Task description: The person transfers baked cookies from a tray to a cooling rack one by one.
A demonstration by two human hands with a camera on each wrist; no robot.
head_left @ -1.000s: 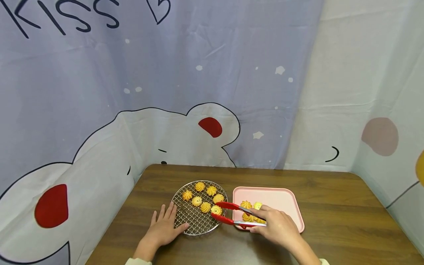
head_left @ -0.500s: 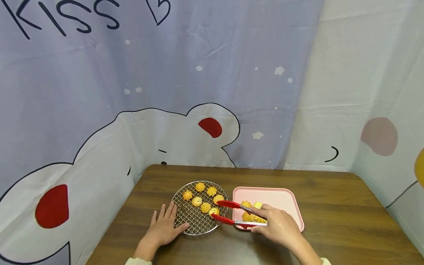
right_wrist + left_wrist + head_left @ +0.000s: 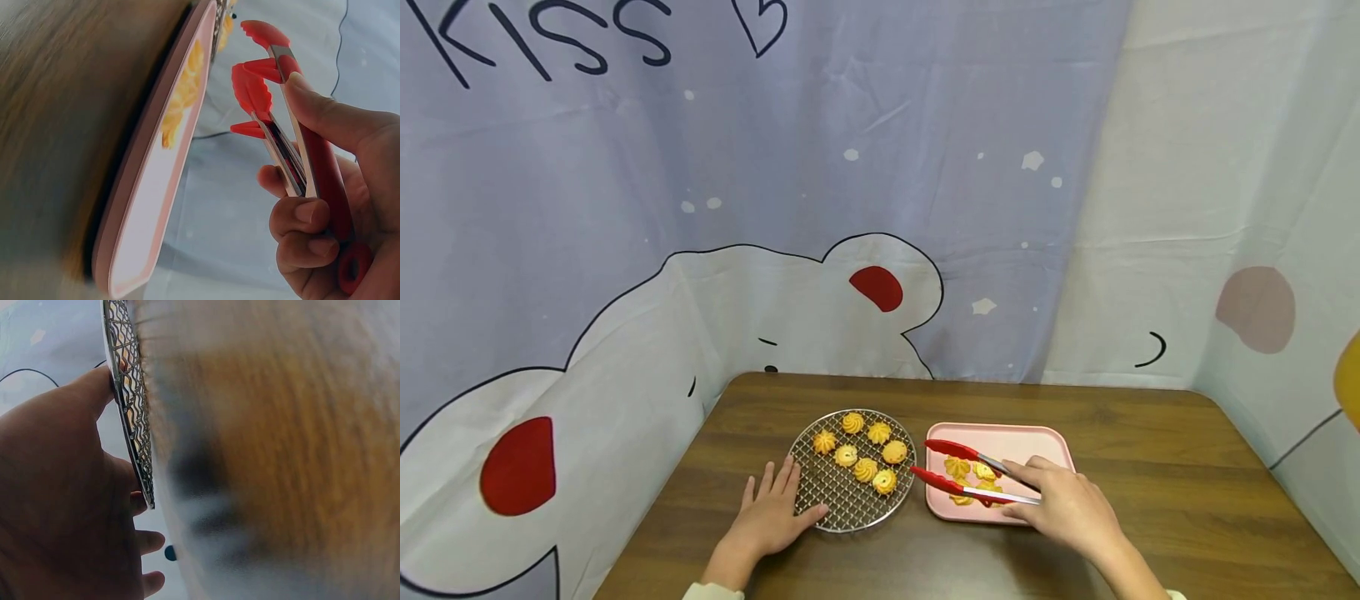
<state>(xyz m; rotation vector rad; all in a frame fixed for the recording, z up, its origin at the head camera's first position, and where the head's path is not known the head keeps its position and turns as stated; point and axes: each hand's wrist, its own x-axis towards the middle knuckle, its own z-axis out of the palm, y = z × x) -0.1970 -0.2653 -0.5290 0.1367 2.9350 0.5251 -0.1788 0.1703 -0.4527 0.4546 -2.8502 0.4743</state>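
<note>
My right hand (image 3: 1066,504) grips a pair of red-tipped metal tongs (image 3: 322,169), whose tips are spread apart with nothing between them. The tongs hover over the left part of a pink tray (image 3: 1045,442), where several piped cookies (image 3: 957,467) lie. To the left stands a round wire rack (image 3: 831,496) with several more cookies (image 3: 865,471) on it. My left hand (image 3: 767,512) rests at the rack's left edge, fingers straight and spread, thumb at the near rim. In the left wrist view the hand lies along the rack's rim (image 3: 128,434).
Tray and rack stand side by side on a brown wooden table (image 3: 1165,467), a narrow gap between them. A printed curtain (image 3: 985,208) hangs behind the table and along its sides.
The tongs were around a cookie at the rack's right side; that cookie now lies released on the rack. My right hand has moved right with the tongs over the tray. My left hand stays still.
</note>
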